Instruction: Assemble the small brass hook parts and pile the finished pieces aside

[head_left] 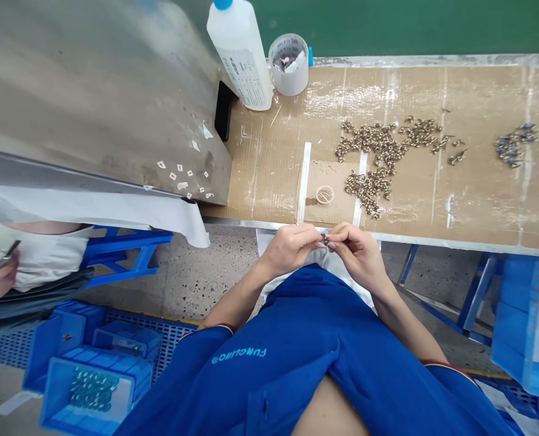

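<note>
My left hand [293, 247] and my right hand [358, 252] meet at the near edge of the cardboard-covered bench [274, 181]. Thumbs and forefingers of both are pinched on one small dark metal part [325, 240], mostly hidden by the fingertips. Just beyond them sits a small clear round cup [324, 194] with thin pale bits inside. A heap of small brass-coloured metal parts [376, 145] spreads to the right of the cup. Farther right lies a smaller cluster of bluish, dark parts [515, 145].
A white bottle [244, 60] and a tape roll [291, 79] holding scraps stand at the back. A metal cabinet [115, 91] borders the bench on the left. Another person's hand [1, 275] shows at far left. Blue bins [94, 387] stand below.
</note>
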The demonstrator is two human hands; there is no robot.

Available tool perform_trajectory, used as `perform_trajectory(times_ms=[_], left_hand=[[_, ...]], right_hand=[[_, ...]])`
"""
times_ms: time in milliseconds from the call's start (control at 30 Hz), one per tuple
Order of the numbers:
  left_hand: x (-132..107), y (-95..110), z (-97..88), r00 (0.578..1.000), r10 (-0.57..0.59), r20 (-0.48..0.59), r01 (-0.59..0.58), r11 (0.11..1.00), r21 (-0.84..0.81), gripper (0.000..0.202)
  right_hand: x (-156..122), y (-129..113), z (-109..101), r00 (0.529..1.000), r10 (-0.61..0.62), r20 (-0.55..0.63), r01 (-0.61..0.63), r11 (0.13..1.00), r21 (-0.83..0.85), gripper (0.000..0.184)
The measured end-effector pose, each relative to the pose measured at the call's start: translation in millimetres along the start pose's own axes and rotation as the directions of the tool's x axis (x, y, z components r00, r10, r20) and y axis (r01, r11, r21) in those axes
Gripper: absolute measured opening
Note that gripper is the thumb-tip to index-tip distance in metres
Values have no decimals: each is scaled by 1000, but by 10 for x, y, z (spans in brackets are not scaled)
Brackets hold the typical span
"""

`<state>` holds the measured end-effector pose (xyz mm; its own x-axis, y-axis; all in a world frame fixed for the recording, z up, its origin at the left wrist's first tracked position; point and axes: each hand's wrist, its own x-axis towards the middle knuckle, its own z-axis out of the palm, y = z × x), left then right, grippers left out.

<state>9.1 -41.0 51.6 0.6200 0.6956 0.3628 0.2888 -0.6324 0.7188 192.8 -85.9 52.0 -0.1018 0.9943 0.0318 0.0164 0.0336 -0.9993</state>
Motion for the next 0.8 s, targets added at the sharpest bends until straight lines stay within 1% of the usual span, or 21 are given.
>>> perform_trajectory(times_ms=[133,267,333,467,567,700,800], left_hand=[[-43,9,-26,994,-44,103,39,998,43,35],[-45,-1,-21,982,-104,158,102,995,21,34],[-21,0,-11,976,-130,172,132,991,2,34],[40,23,12,974,-180,139,190,980,-62,32],[46,28,22,971,-210,117,222,970,-99,31],[0,1,24,972,-213,102,225,965,-133,27],[-32,-19,29,975,-201,92,213,967,-142,27]], right_hand=[[-37,36,13,999,-23,24,25,998,-59,22],[-50,69,17,1000,-23,6,24,995,-92,24],[-45,86,8,1000,11,-17,-12,997,-73,25],[-25,105,-22,988,142,-62,-140,989,39,33],[-22,113,-30,974,207,-90,-200,976,82,37],[-39,145,-12,964,252,-88,-243,964,105,40],[-43,164,4,964,255,-74,-245,962,119,38]])
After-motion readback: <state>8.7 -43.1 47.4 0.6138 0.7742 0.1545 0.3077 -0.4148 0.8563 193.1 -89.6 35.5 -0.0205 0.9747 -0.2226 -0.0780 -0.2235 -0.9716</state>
